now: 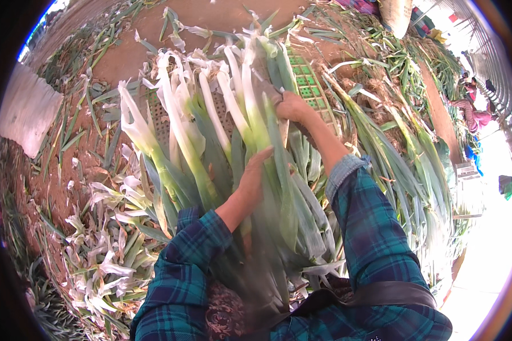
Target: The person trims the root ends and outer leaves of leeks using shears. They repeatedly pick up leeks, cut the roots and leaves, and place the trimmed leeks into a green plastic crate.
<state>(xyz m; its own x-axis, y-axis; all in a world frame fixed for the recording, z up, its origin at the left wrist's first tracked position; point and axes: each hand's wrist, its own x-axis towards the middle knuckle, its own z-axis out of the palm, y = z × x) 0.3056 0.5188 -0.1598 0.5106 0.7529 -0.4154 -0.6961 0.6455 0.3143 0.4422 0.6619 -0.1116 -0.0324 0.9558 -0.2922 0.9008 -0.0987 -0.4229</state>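
Note:
My left hand (252, 174) is closed around the pale green shank of a leek (260, 128), whose white end points away from me. Its long leaves run back towards my lap. Close to the white end, my right hand (293, 107) grips a knife with a blurred grey blade (268, 87); its handle is mostly hidden. To the left lie several more leeks (183, 145), white ends outward, across a brown plastic crate (160, 119). Part of a green plastic crate (309, 85) shows beyond my right hand.
Peeled leaf scraps (106, 268) cover the ground at left. Untrimmed leeks (401, 149) with roots lie in a heap at right. A pale sheet (30, 108) rests at far left, and a sack (396, 15) stands at the back. Another person (473, 113) is at far right.

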